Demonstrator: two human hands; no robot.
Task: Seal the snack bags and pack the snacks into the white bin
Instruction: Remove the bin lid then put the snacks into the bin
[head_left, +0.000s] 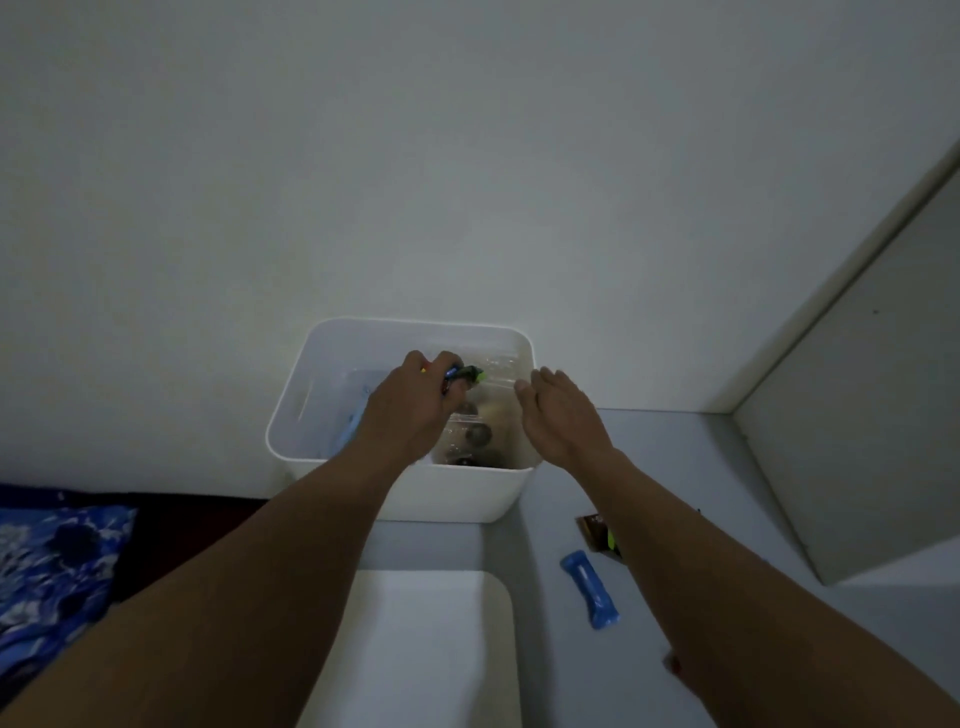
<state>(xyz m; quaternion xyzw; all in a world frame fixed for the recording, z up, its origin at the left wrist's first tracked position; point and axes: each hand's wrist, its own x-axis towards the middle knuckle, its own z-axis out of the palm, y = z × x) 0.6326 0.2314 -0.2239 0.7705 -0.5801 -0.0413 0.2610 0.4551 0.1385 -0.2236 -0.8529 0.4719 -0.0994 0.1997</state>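
Observation:
The white bin (332, 340) stands against the wall on a pale table. Inside it lies a clear snack bag (475, 431) holding dark round snacks, and something light blue (350, 434) rests along the left side. My left hand (410, 410) is down in the bin, closed on the top of the clear bag where a green and dark clip (467, 375) shows. My right hand (563, 415) hovers over the bin's right rim, flat, fingers apart, holding nothing. A blue snack packet (590, 590) and a brown packet (597, 530) lie on the table to the right.
A white flat lid or board (426, 644) lies on the table in front of the bin. A tall white cabinet panel (857, 415) stands at the right. Blue patterned cloth (52, 561) lies at lower left beyond the table edge.

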